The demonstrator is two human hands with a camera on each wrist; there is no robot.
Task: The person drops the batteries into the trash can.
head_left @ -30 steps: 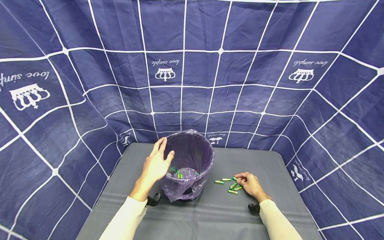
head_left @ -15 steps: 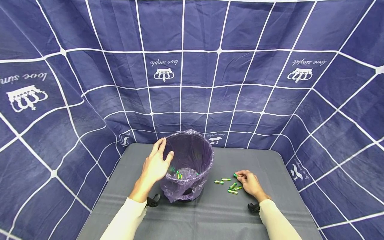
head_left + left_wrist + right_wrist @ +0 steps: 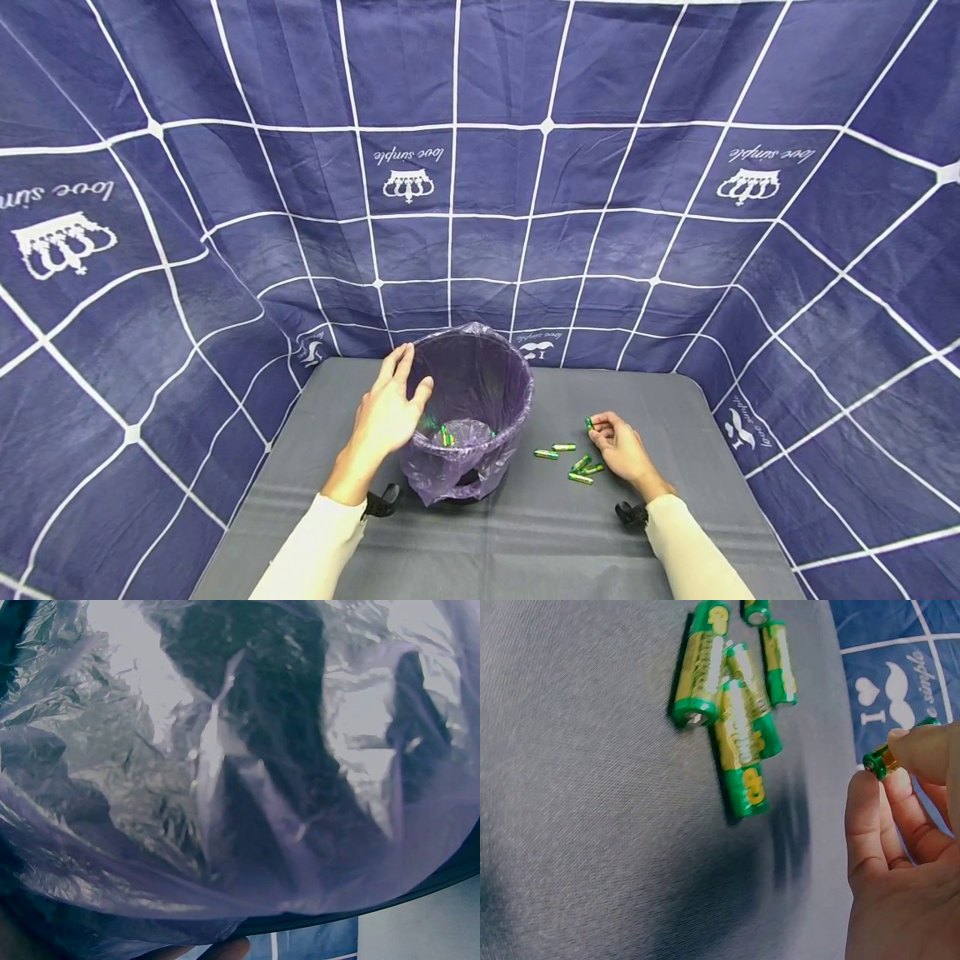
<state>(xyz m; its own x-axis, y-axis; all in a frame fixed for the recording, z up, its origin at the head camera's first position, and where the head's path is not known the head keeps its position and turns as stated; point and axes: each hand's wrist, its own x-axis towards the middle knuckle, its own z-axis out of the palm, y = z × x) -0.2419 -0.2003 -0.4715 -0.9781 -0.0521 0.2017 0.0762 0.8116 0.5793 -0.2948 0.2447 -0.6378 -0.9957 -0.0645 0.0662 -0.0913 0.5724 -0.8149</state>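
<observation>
In the head view, my left hand [image 3: 385, 417] rests at the left rim of a bin [image 3: 521, 408] lined with a translucent purple bag [image 3: 442, 475], its fingers extended. That bag fills most of the left wrist view, with fingertips [image 3: 227, 949] showing below the rim. My right hand [image 3: 624, 450] pinches a green and gold battery [image 3: 883, 760] between thumb and fingers, raised off the table. Several like batteries lie loose to the left of that hand, among them one battery [image 3: 739, 750] nearest in the right wrist view. Inside the bin are more batteries [image 3: 447, 436], partly hidden by the bag.
A grey cloth-covered table [image 3: 555, 542] bears the bin and batteries. Blue cloth [image 3: 495, 183] with white grid lines hangs behind and on both sides. Each wrist carries a black strap [image 3: 383, 500].
My right hand has picked up a battery from the loose group and raised it slightly away from the others. My left hand has stayed at the bin's rim.
</observation>
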